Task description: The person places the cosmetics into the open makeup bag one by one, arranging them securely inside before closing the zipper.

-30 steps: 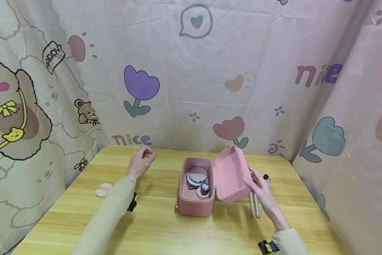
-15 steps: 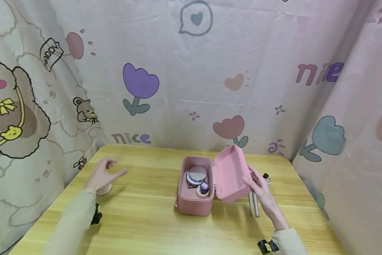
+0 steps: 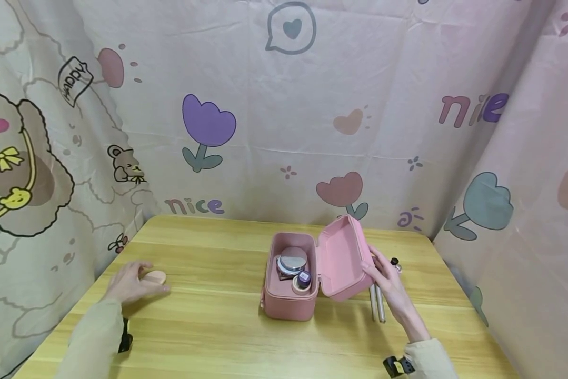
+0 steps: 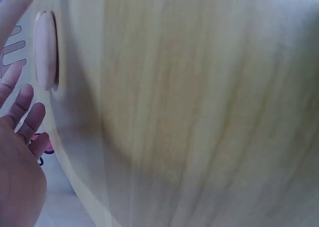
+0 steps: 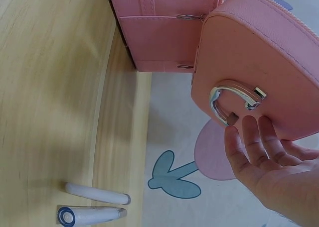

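My left hand (image 3: 131,283) is at the table's left side, thumb and fingers spread around a pale pink, round powder puff (image 3: 156,277). In the left wrist view a gap shows between the loosely bent fingers (image 4: 31,118) and the puff (image 4: 46,50), which lies flat. My right hand (image 3: 387,278) holds the raised lid (image 3: 344,258) of a pink makeup case (image 3: 290,310), thumb at its rim. From the right wrist, the other fingers (image 5: 254,142) lie against the lid's outer face, beside its metal-ended handle (image 5: 234,95).
Inside the case are a round silver compact (image 3: 294,258) and a small purple-topped jar (image 3: 304,279). Two slim pale tubes (image 3: 378,304) lie right of the case, and a small black-capped item (image 3: 395,262) is behind the right hand. A patterned curtain (image 3: 274,116) encloses the wooden table (image 3: 217,337).
My left hand has moved left and down from near the table's back to the powder puff. My right hand and the lid have stayed where they were.
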Action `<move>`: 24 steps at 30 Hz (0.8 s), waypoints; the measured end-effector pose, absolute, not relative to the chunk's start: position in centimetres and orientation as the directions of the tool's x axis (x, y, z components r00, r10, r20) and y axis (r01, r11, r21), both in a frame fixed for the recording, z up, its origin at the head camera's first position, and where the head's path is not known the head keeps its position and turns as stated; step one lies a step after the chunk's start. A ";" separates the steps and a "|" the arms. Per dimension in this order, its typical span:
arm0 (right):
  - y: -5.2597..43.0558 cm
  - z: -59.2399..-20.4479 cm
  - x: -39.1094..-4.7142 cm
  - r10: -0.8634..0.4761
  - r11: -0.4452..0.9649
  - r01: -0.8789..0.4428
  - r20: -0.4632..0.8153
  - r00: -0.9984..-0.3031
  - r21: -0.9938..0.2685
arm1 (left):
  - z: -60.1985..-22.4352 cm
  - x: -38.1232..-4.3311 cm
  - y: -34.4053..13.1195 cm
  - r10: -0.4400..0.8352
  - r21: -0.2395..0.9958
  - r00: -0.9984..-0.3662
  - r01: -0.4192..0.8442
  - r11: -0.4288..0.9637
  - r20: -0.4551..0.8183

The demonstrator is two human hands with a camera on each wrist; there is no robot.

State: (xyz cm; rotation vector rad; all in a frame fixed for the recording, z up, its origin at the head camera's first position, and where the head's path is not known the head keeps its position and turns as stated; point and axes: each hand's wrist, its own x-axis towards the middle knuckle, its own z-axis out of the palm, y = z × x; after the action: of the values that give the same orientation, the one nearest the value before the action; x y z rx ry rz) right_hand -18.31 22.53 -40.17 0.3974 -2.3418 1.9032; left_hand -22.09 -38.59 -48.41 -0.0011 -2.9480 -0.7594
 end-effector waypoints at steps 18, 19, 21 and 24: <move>22.6 -40.1 -18.4 -0.151 0.191 -0.260 0.233 -0.961 -0.947 | -48.4 -22.0 -38.8 -0.052 0.500 -0.995 -0.004 0.866 0.083; 22.6 -40.1 -18.4 -0.150 0.190 -0.259 0.233 -0.961 -0.947 | -48.4 -22.0 -38.8 -0.054 0.502 -0.995 -0.005 0.865 0.083; 22.6 -40.1 -18.3 -0.148 0.187 -0.261 0.235 -0.961 -0.947 | -48.4 -21.9 -38.8 -0.059 0.512 -0.995 -0.009 0.859 0.081; 22.6 -40.1 -18.3 -0.145 0.186 -0.260 0.235 -0.961 -0.948 | -48.3 -21.9 -38.8 -0.060 0.535 -0.995 -0.009 0.845 0.077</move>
State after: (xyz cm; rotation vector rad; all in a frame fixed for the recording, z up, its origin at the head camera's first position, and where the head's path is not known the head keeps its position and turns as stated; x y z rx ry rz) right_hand -18.33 22.57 -40.11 0.4020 -2.3465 1.9062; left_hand -21.91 -38.76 -48.34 0.0550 -2.9296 -0.8488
